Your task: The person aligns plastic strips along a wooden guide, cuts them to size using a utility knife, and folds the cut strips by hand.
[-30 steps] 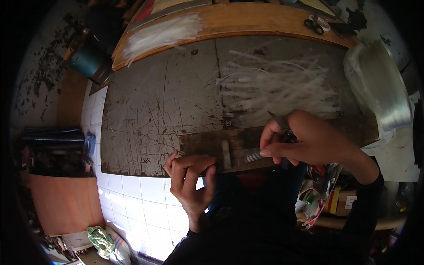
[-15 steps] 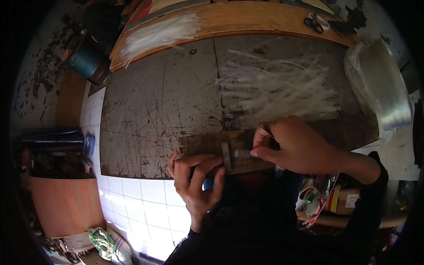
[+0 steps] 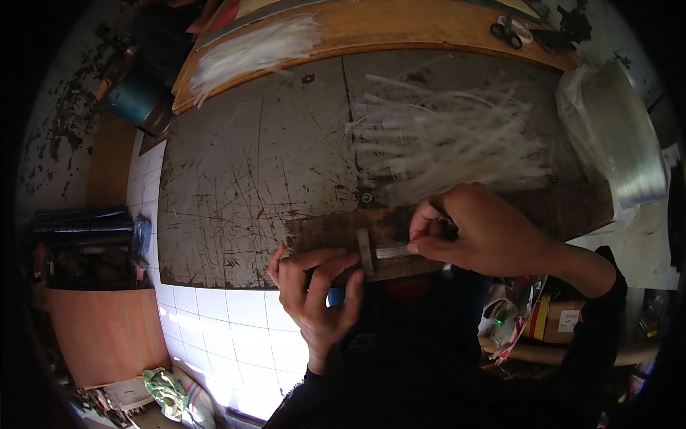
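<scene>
Along the table's near edge lies a dark wooden board [image 3: 325, 230] with a short pale crosspiece [image 3: 364, 250] fixed on it. My right hand [image 3: 475, 232] is over the board, thumb and fingers pinched on a short translucent plastic strip [image 3: 393, 252]; the strip's free end points at the crosspiece. Whether it is one strip or a few stacked is too small to tell. Just left of the crosspiece, my left hand [image 3: 311, 289] rests at the board's near edge, fingers bent but apart, holding nothing that I can see.
Beyond the board, loose translucent strips [image 3: 450, 136] are heaped on the scratched grey table [image 3: 214, 179]. A neater bundle of strips [image 3: 257, 53] lies on the raised wooden ledge [image 3: 371, 36], with black scissors [image 3: 507, 32] farther right. A large coil of clear plastic [image 3: 622, 136] stands at the right.
The strip beneath my right fingers shows a little more clearly against the board. Both hands stay nearly in place; the whole view has shifted slightly.
</scene>
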